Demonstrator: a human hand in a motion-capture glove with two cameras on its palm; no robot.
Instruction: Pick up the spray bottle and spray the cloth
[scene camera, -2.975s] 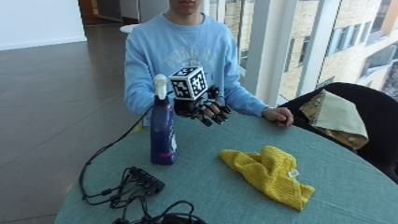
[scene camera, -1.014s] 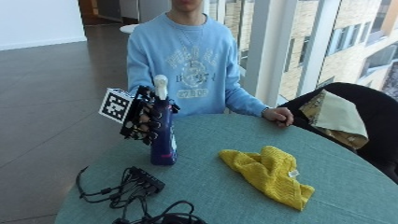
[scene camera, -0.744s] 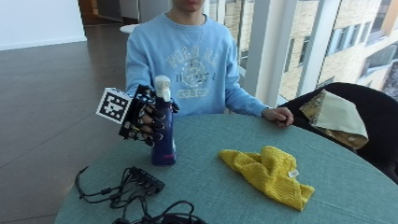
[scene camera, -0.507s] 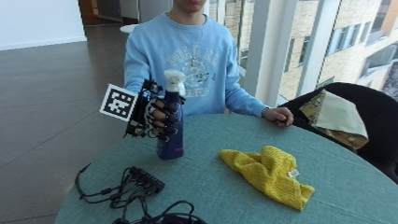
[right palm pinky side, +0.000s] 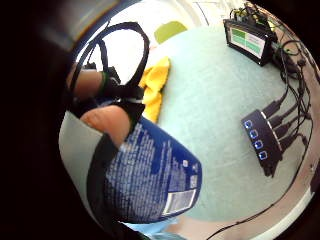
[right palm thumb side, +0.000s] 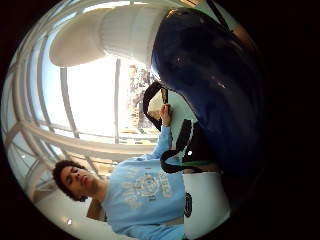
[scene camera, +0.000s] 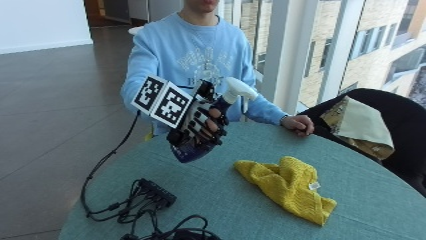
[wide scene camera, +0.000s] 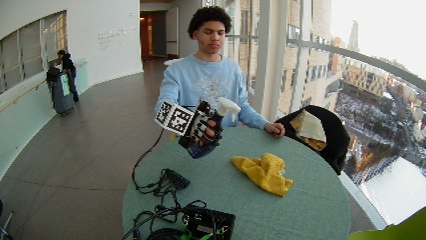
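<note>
The gloved right hand has its fingers wrapped round the blue body of the spray bottle, which is up off the round green surface and tilted, its white nozzle head leaning over toward the yellow cloth. The cloth lies crumpled on the surface, near the bottle but not touching it, and the bare left hand rests on the surface's far edge beyond the cloth. On the bottle's other side from the cloth, a black hub and cables sit on the surface.
</note>
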